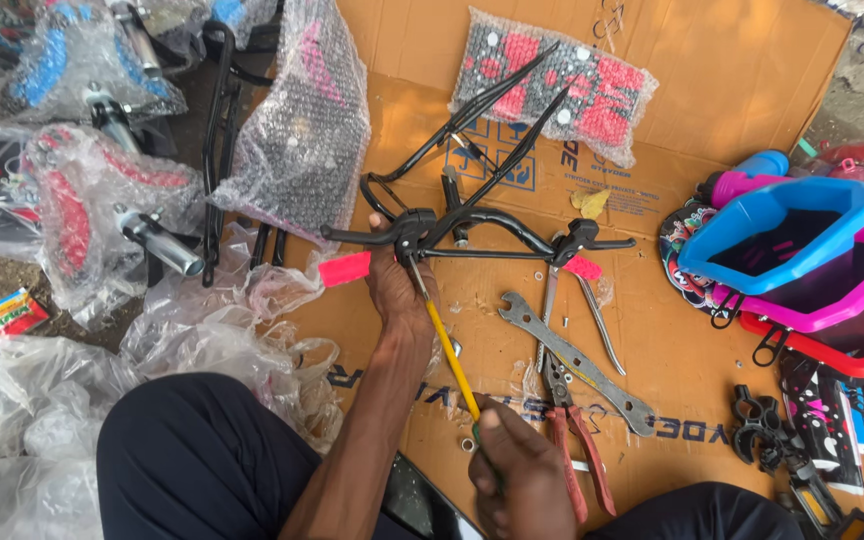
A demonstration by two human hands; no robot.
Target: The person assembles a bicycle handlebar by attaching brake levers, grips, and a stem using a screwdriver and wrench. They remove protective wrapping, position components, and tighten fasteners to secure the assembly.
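Black handlebar (497, 222) with brake levers, lying across flattened brown cardboard (712, 80), gripped near its left clamp. Left hand (397, 285) wrapped around the bar just below that clamp, fingers (380, 232) curled shut on the tube. Yellow-shafted screwdriver (449, 352) running from the right hand (517, 470) up past the left wrist, tip set at the clamp just above the left fingers. Right fingers (492, 425) closed on the handle end; thumb on top.

Likely trouble: tip skating off the screw head under push and driving into the left fingers, sitting directly beside the tip. Long slanted shaft, so easy to cam out and chew the screw. Bar resting loose on cardboard, so apt to roll if the left grip slackens.

Just right of the right fingers, red-handled pliers (577, 450) and a grey flat spanner (577, 362); small loose nuts nearby, easily knocked away. Farther off, bubble-wrapped parts (302, 120) and coloured plastic baskets (792, 245).
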